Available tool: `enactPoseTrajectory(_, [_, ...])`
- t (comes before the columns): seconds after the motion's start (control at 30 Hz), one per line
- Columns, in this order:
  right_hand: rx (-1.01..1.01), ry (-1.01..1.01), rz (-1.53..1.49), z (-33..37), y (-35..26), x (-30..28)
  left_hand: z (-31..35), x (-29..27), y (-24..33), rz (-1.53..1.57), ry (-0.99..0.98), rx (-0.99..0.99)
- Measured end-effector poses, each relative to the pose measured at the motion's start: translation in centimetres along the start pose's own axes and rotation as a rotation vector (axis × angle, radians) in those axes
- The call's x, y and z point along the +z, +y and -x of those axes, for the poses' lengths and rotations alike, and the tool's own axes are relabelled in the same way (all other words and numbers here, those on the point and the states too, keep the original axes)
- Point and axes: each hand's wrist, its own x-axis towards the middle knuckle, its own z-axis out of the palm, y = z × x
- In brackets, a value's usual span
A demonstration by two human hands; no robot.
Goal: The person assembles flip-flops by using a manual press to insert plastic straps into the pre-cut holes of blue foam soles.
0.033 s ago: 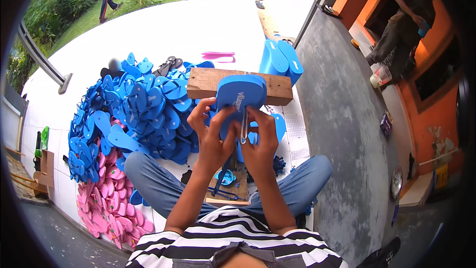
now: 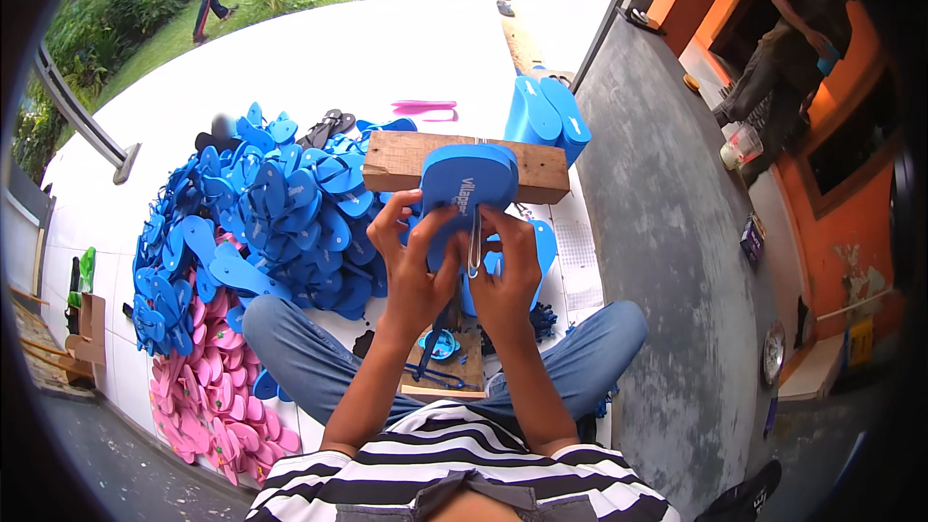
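Head view: blue sandal sole [image 2: 462,195] held up at centre, resting against a wooden block [image 2: 406,162] at 12 o'clock. Left hand [image 2: 411,256] clenched on its left edge; right hand [image 2: 507,271] clamped on the right edge, pinching a metal tool [image 2: 475,242]. Probably light, soft, bendy foam; best gripped by the edges. Heap of blue sandals [image 2: 261,222] at 9 o'clock.

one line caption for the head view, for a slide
Both hands hold a blue sandal sole beside a heap of blue sandals.

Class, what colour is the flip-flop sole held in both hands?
Blue: the flip-flop sole is plain blue with small white print, seen best in the head view.
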Motion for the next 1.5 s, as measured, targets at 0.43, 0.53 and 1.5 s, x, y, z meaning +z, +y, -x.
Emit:
enactPoseTrajectory(0.43, [0.172,0.153,-0.124,-0.8,0.6,0.9,3.8,-2.5,-1.9,-0.043,-0.111,0.236])
enactPoseTrajectory(0.53, [0.228,0.131,-0.117,-0.6,0.3,0.9,4.1,-3.7,-2.6,-0.037,-0.162,0.357])
enactPoseTrajectory(1.5, [0.164,-0.611,0.124,8.3,-3.2,-11.6,5.3,-5.4,1.8,-0.165,-0.702,0.554])
